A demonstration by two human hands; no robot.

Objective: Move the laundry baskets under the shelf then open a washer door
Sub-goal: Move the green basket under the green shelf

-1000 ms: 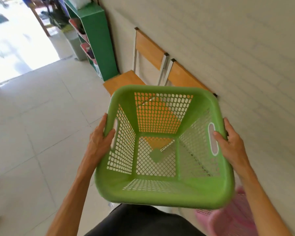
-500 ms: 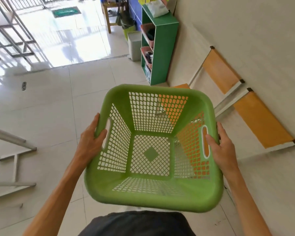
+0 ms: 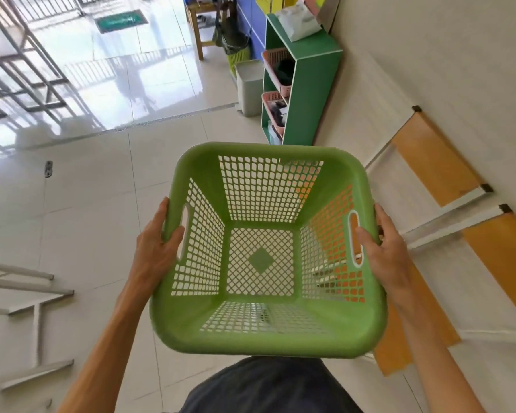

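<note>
Carrying the green laundry basket [image 3: 265,251] in front of your waist, you hold it clear of the floor [image 3: 81,210], level and empty, its open top facing you. Your left hand [image 3: 157,248] grips the left rim beside the handle slot, thumb inside and fingers wrapped underneath. Your right hand [image 3: 386,248] holds the right rim the same way, thumb lying over the edge by its slot. Both grips look firm and evenly placed, which keeps the load balanced.

The green shelf unit [image 3: 307,84] stands ahead against the right-hand wall, well apart from the basket, with pink trays [image 3: 276,70] on its levels. Whether this is the shelf you want, and how much room lies beneath it, I cannot tell from here. No washer is in view.

For this step, keep the basket low and close to your body. Watch the wooden chairs [image 3: 438,162] along the wall on your right and the metal frame [image 3: 21,281] on your left, and walk between them. Near the shelf, bend your knees, set the base down flat, then slide it under by the rim rather than dropping it.
</note>
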